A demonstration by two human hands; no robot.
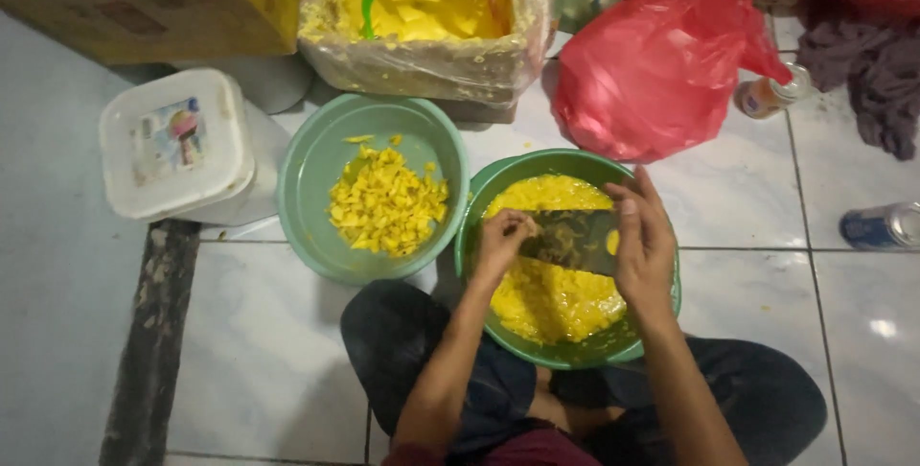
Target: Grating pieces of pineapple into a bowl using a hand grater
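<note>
I sit on the tiled floor [747,198] with two green bowls before me; the near bowl [661,317] rests just in front of my legs and holds yellow mash [551,298], and the second bowl [307,178], touching it on the left, holds one heap of diced yellow pieces [386,205]. Over the near bowl I hold one broad dark knife blade [573,240] flat across the mash; my left hand [500,241] has its fingers curled and pinched together at the blade's left end; my right hand [644,241] lies over the blade's right end, fingers pressed together and bent down onto it, with a bit of yellow stuck to the palm side. Farther off stands one plastic-lined box [422,68] smeared yellow inside; to its right one red plastic bag [661,68], tied and bulging; to the far left one white square tub [177,145] with its lid on, and one cardboard box [144,15] beyond it. At the right edge lies one blue can [882,226] on its side; one small bottle [771,94] lies by the bag; a grey cloth [877,82] is heaped far right.
</note>
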